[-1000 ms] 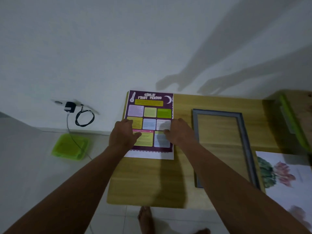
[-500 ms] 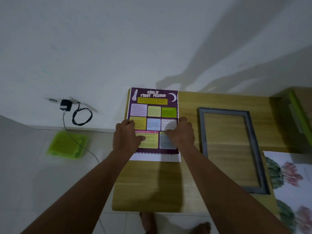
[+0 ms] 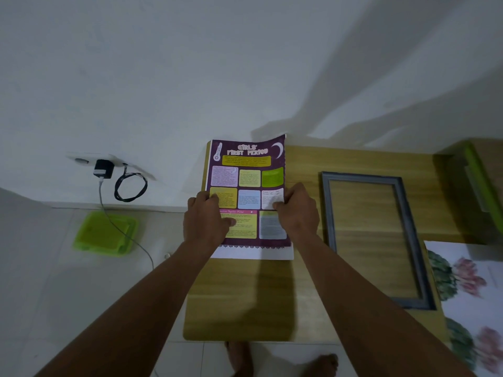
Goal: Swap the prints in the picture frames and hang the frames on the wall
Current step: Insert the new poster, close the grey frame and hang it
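The left hand (image 3: pixel 206 221) and right hand (image 3: pixel 298 213) pinched the purple print (image 3: pixel 246 183) by its side edges, far-left on the table (image 3: pixel 245 295). The empty grey frame (image 3: pixel 362 177) lay rightward — nearest the right hand, long axis near-to-far like the print's.

On the purple poster (image 3: pixel 246 170), at the top, in pale block capitals over two lines: "GIRLS' FIRST PERIOD". Flanked by a thermometer symbol to the left and a crescent moon to the right. Below, on a yellow band and in pink, green, yellow, blue and white boxes, small print too blurred to read. On a pink strip lower down, a cursive heading, illegible. Lower boxes partly covered by the left hand (image 3: pixel 206 224) and right hand (image 3: pixel 298 213). Elsewhere, nothing legible.
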{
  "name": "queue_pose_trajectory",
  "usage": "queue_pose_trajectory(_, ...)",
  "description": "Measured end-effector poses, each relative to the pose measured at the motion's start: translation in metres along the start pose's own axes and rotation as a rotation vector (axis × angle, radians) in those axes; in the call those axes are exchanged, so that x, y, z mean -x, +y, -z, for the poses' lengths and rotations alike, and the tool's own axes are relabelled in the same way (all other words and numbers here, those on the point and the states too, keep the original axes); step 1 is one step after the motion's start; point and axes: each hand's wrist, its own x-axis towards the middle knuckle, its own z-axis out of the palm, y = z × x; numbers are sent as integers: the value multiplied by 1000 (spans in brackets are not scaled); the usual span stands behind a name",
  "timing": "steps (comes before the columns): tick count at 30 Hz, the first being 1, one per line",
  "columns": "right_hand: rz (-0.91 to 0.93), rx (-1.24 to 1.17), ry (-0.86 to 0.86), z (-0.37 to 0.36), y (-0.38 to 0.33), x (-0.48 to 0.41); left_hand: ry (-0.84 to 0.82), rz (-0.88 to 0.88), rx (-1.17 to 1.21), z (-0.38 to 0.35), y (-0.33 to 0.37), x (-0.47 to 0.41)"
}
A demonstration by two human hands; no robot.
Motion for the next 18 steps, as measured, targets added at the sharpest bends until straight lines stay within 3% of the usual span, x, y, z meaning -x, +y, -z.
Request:
queue_pose_trajectory(11, 105, 146, 141, -2, -4, 13, -9, 13, -39, 1, 0, -2)
queue_pose_trajectory(18, 6, -2, 165, -2, -5, 13, -14, 7, -55, 1, 0, -2)
